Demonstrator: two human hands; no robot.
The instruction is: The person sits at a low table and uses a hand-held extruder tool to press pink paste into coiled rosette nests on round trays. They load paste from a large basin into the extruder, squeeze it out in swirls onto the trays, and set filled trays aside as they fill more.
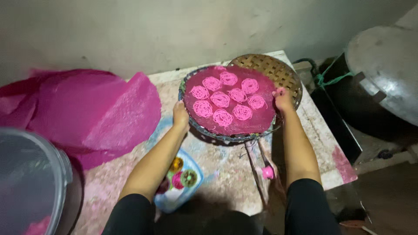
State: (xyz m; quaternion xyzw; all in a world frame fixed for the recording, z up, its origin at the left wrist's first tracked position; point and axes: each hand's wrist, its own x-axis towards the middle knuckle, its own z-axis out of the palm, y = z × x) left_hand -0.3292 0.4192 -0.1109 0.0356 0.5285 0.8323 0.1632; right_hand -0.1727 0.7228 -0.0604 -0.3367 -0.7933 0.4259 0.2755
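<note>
Tabletop (226,174) of pale, stained stone fills most of what I see, pushed against a plain wall, with a heap of pink cloth (87,113) piled on its left and a large grey lidded pot (383,69) off to the right. At the far middle sits the round woven tray (198,126), lined with a pink sheet and resting partly over a second, bare woven tray (278,72) behind it. My left hand (180,115) grips the near-left rim, fingers curled over the edge; my right hand (283,100) grips the right rim the same way, so the tray lies straight ahead between both hands, neither clearly nearer. Being round, it has no long axis to speak of. On its sheet lie nine pink noodle coils (223,117), set apart in rough rows. Nearer me, under my left forearm, a blue plate (174,200) carries small round moulds. A pink-tipped tool (266,170) lies just beside my right arm.
</note>
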